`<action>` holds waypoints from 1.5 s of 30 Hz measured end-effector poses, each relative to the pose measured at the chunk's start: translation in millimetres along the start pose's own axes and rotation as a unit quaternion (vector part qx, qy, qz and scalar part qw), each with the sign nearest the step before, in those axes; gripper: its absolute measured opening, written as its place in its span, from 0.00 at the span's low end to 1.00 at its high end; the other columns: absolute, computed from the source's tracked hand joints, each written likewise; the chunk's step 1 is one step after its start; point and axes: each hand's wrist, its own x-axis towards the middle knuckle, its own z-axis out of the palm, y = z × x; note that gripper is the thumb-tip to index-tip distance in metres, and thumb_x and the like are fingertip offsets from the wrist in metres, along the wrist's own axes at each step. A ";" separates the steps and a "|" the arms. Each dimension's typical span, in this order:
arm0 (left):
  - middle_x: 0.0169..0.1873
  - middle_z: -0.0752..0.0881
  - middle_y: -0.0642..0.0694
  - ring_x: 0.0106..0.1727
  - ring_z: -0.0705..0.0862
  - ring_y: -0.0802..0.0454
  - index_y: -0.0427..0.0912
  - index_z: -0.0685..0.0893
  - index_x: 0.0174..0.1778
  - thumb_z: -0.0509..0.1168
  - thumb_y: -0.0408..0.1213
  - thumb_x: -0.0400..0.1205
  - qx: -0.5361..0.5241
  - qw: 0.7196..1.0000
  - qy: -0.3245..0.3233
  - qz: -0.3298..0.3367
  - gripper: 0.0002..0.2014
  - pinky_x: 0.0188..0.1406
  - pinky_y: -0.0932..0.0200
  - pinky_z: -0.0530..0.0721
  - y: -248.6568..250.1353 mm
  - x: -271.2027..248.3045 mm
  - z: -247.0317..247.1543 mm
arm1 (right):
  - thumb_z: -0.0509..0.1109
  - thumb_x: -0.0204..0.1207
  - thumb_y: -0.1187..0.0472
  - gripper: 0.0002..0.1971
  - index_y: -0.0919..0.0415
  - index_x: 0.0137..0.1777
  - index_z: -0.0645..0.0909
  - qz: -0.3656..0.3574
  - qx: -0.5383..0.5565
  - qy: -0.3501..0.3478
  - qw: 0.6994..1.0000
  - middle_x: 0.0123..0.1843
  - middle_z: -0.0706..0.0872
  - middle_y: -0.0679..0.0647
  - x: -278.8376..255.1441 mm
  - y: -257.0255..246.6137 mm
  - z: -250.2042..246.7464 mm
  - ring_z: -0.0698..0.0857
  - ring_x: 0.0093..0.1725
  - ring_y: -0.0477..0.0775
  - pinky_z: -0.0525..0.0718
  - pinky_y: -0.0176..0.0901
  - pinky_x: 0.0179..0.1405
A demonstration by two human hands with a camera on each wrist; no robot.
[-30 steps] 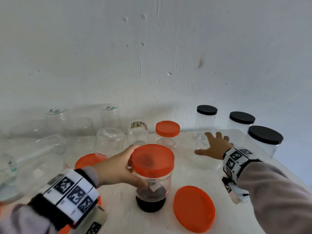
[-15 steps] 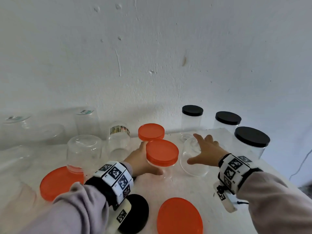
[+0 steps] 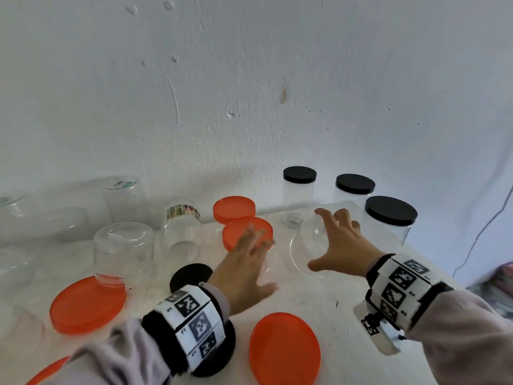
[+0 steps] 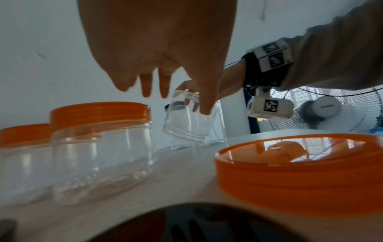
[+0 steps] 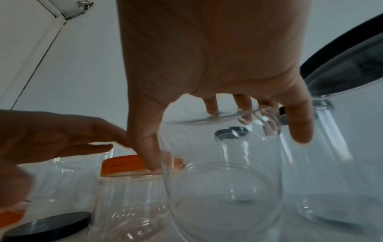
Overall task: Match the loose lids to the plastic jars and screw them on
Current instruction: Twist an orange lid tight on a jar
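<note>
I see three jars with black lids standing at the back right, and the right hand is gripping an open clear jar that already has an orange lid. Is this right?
Not quite. The clear jar that the right hand grips has no lid; the head view shows its open mouth tilted toward the camera. The three black-lidded jars do stand at the back right.

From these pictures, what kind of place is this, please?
Probably a plain room in a home or small workshop, not a kitchen. A bare white plaster wall has chips and marks, a white table stands against it, and a standing fan is behind the table.
</note>
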 end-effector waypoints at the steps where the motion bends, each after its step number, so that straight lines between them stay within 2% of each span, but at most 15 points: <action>1: 0.83 0.44 0.55 0.83 0.37 0.55 0.53 0.51 0.82 0.64 0.59 0.78 -0.010 0.999 -0.037 0.023 0.41 0.79 0.53 0.47 8.0 -4.6 1.6 | 0.80 0.55 0.43 0.56 0.45 0.78 0.49 -0.001 -0.009 0.010 1.000 0.67 0.60 0.53 -3.8 -0.3 -1.3 0.66 0.64 0.60 0.77 0.57 0.62; 3: 0.83 0.48 0.55 0.83 0.42 0.57 0.55 0.53 0.82 0.63 0.63 0.77 -0.038 0.991 -0.124 0.041 0.41 0.78 0.53 0.49 21.0 -11.6 5.6 | 0.80 0.55 0.43 0.55 0.46 0.78 0.48 -0.005 -0.017 0.028 0.999 0.68 0.61 0.53 -10.6 -0.2 -3.4 0.67 0.65 0.59 0.74 0.55 0.62; 7: 0.84 0.50 0.49 0.83 0.48 0.48 0.54 0.48 0.83 0.65 0.68 0.72 -0.036 0.959 -0.277 0.034 0.49 0.79 0.44 0.53 36.3 -25.8 14.0 | 0.81 0.55 0.50 0.54 0.49 0.76 0.50 -0.016 0.031 0.058 0.998 0.69 0.61 0.52 -28.4 -0.8 -5.5 0.67 0.62 0.56 0.76 0.52 0.60; 12: 0.80 0.57 0.48 0.79 0.60 0.45 0.56 0.47 0.82 0.71 0.67 0.68 -0.009 0.944 -0.329 0.025 0.53 0.75 0.38 0.67 42.9 -46.1 14.4 | 0.83 0.54 0.52 0.55 0.49 0.76 0.50 -0.023 0.054 0.067 0.996 0.68 0.57 0.49 -49.4 -3.9 -9.4 0.65 0.59 0.55 0.75 0.45 0.51; 16: 0.77 0.60 0.49 0.76 0.63 0.47 0.53 0.49 0.82 0.72 0.66 0.67 -0.022 0.958 -0.285 0.008 0.54 0.74 0.41 0.70 47.2 -67.4 8.8 | 0.82 0.54 0.48 0.54 0.42 0.76 0.52 -0.029 0.041 0.037 0.998 0.62 0.57 0.48 -68.0 -12.6 -12.4 0.67 0.61 0.55 0.81 0.52 0.56; 22: 0.74 0.67 0.53 0.71 0.70 0.51 0.51 0.58 0.79 0.71 0.65 0.67 -0.089 0.979 -0.176 -0.048 0.49 0.70 0.49 0.75 40.3 -106.0 -15.4 | 0.83 0.55 0.50 0.52 0.52 0.77 0.57 -0.059 0.075 0.060 0.994 0.68 0.63 0.50 -91.1 -32.8 -8.4 0.68 0.67 0.54 0.78 0.47 0.60; 25: 0.66 0.73 0.58 0.63 0.76 0.58 0.54 0.63 0.76 0.70 0.65 0.63 -0.176 0.975 -0.107 -0.088 0.46 0.61 0.60 0.78 32.1 -129.6 -31.5 | 0.83 0.54 0.49 0.52 0.54 0.76 0.58 -0.063 0.086 0.054 0.993 0.66 0.62 0.47 -101.3 -44.1 -3.0 0.70 0.64 0.54 0.79 0.47 0.57; 28: 0.54 0.75 0.67 0.52 0.77 0.68 0.59 0.65 0.70 0.71 0.62 0.66 -0.203 0.972 -0.046 -0.113 0.38 0.44 0.77 0.72 22.6 -151.0 -48.6 | 0.83 0.53 0.49 0.54 0.52 0.78 0.56 -0.066 0.104 0.024 0.992 0.65 0.60 0.48 -109.9 -55.1 4.6 0.71 0.63 0.56 0.79 0.47 0.58; 30: 0.49 0.73 0.73 0.47 0.76 0.75 0.60 0.65 0.72 0.71 0.63 0.66 -0.211 0.968 -0.002 -0.132 0.39 0.38 0.80 0.71 15.9 -164.3 -60.7 | 0.83 0.54 0.47 0.55 0.53 0.79 0.57 -0.078 0.113 0.002 0.991 0.64 0.61 0.48 -115.2 -64.1 9.8 0.73 0.63 0.56 0.79 0.47 0.60; 34: 0.53 0.75 0.67 0.52 0.77 0.70 0.53 0.65 0.76 0.60 0.74 0.54 -0.246 0.953 0.055 -0.166 0.53 0.45 0.73 0.74 4.8 -187.5 -77.8 | 0.80 0.55 0.39 0.51 0.54 0.77 0.63 -0.113 0.122 -0.005 0.986 0.62 0.67 0.46 -127.8 -86.1 20.0 0.71 0.63 0.49 0.73 0.40 0.59; 37: 0.54 0.76 0.67 0.57 0.79 0.64 0.51 0.66 0.75 0.61 0.73 0.53 -0.287 0.934 0.092 -0.193 0.53 0.53 0.64 0.78 -2.2 -200.5 -83.9 | 0.79 0.54 0.37 0.49 0.54 0.73 0.64 -0.130 0.151 -0.029 0.979 0.63 0.71 0.47 -135.4 -103.0 30.1 0.72 0.61 0.47 0.73 0.36 0.54; 39: 0.54 0.76 0.67 0.56 0.78 0.67 0.51 0.67 0.75 0.60 0.74 0.54 -0.289 0.927 0.115 -0.209 0.53 0.49 0.68 0.76 -5.5 -208.5 -86.1 | 0.81 0.56 0.39 0.49 0.55 0.74 0.62 -0.132 0.168 -0.063 0.975 0.63 0.70 0.47 -137.1 -113.6 37.8 0.72 0.61 0.46 0.73 0.32 0.51; 41: 0.60 0.77 0.64 0.59 0.77 0.64 0.52 0.67 0.76 0.58 0.75 0.55 -0.278 0.922 0.136 -0.231 0.53 0.51 0.66 0.73 -9.7 -215.1 -86.6 | 0.83 0.57 0.41 0.52 0.55 0.77 0.59 -0.126 0.179 -0.120 0.968 0.67 0.68 0.50 -136.6 -122.3 45.6 0.72 0.64 0.49 0.75 0.37 0.59; 43: 0.66 0.77 0.58 0.65 0.76 0.60 0.51 0.69 0.75 0.59 0.74 0.55 -0.287 0.913 0.156 -0.244 0.52 0.60 0.60 0.73 -14.4 -220.3 -86.2 | 0.84 0.57 0.43 0.55 0.53 0.80 0.56 -0.115 0.203 -0.175 0.957 0.68 0.65 0.50 -137.7 -129.5 52.6 0.71 0.66 0.50 0.76 0.44 0.65; 45: 0.67 0.78 0.56 0.67 0.77 0.59 0.49 0.71 0.74 0.61 0.73 0.55 -0.298 0.906 0.171 -0.246 0.51 0.68 0.56 0.74 -17.4 -225.2 -86.9 | 0.83 0.58 0.44 0.52 0.53 0.79 0.58 -0.109 0.226 -0.211 0.945 0.63 0.66 0.48 -139.0 -137.0 59.3 0.73 0.61 0.49 0.77 0.44 0.63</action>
